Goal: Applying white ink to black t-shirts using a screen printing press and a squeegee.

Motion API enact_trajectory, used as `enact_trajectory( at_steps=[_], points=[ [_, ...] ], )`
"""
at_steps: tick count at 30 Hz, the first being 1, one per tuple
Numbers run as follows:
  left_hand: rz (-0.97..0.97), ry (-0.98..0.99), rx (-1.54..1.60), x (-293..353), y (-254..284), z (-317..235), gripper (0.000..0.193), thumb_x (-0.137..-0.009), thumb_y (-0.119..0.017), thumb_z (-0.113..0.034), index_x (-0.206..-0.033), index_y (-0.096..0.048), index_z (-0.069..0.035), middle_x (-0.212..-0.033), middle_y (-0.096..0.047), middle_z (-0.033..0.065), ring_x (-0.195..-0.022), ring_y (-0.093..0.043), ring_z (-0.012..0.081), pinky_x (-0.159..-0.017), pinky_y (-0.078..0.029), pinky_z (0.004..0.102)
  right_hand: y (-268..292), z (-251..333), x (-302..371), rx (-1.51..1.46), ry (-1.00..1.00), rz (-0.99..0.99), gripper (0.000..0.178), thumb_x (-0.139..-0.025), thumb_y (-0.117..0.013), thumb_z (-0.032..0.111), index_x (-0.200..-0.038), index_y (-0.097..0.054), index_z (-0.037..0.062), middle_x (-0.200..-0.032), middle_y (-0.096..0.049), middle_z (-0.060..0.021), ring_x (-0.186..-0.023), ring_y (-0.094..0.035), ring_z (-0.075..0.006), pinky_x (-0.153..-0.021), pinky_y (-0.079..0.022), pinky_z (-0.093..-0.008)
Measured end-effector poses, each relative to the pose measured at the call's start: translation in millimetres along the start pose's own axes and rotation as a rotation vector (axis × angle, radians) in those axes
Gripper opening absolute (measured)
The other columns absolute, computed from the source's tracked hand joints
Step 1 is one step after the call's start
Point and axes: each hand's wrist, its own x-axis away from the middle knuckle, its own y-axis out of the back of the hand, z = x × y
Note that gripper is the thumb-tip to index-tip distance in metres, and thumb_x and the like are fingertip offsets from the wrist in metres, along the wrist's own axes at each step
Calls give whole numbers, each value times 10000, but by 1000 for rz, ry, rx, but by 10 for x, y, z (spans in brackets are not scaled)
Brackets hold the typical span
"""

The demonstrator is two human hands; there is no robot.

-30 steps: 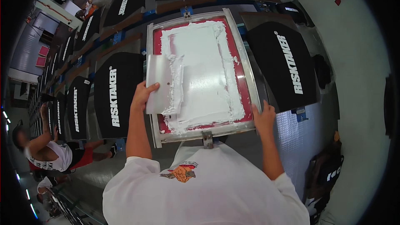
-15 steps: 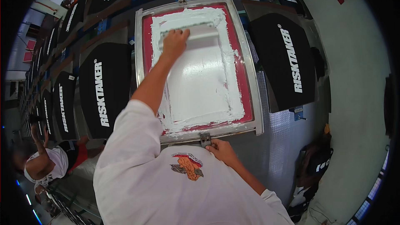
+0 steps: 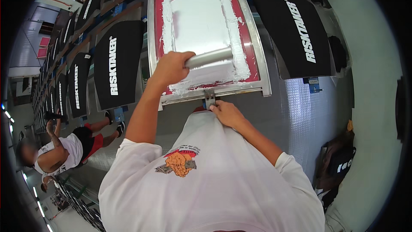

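Note:
A metal-framed printing screen (image 3: 240,91) with a red mesh border lies in front of me. Thick white ink (image 3: 198,10) coats its middle, with ragged ridges along the sides. My left hand (image 3: 172,68) is closed on the left end of a squeegee (image 3: 211,57), which lies across the near part of the inked area. The squeegee's lower edge is hard to make out. At the middle of the frame's near bar, my right hand (image 3: 226,113) has its fingers closed at a small metal clamp (image 3: 209,99).
Black printed fabric panels lie on boards to the left (image 3: 118,66) and right (image 3: 296,32) of the screen. Further boards run back along the left. Another person (image 3: 64,150) is at the lower left. Dark items (image 3: 337,163) hang by the pale wall at right.
My left hand has drawn the squeegee from the far part of the screen toward me. My right hand stays at the clamp. The head view has shifted, and the other person's legs now show more.

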Motion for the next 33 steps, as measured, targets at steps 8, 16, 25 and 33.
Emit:
enact_trajectory(
  at_steps=[8, 16, 25, 33],
  points=[
    [159, 25, -50, 176, -374, -118, 349, -659, -585, -47, -979, -663, -160, -809, -669, 119, -786, -639, 332, -661, -509, 438, 1049, 882, -180, 589, 761, -654, 326, -716, -736, 204, -987, -637, 52, -805, -647, -152, -820, -638, -335, -698, -503, -402],
    [-232, -33, -143, 716, -660, 236, 82, -650, -603, -41, -724, -580, -65, -668, -558, 105, -643, -572, 286, -962, -359, 551, 755, 243, -542, 785, 388, -205, 121, -702, -642, 69, -812, -606, 103, -744, -636, -102, -672, -631, -276, -586, -514, -398],
    [-494, -37, -322, -2152, -143, 1609, 44, -730, -591, -102, -760, -610, -76, -683, -633, 142, -646, -641, 319, -632, -494, 434, 2078, 888, -3238, 974, 474, -575, 124, -826, -549, 135, -884, -652, 98, -798, -666, -120, -747, -665, -285, -626, -533, -401],
    [65, 136, -201, -503, 59, 737, 196, -742, -574, -109, -905, -682, -127, -690, -656, 109, -635, -649, 303, -588, -504, 452, 1539, 947, -1537, 815, 141, -51, 303, -712, -630, 94, -1003, -655, 172, -892, -687, -79, -834, -672, -263, -678, -524, -417]
  ],
)
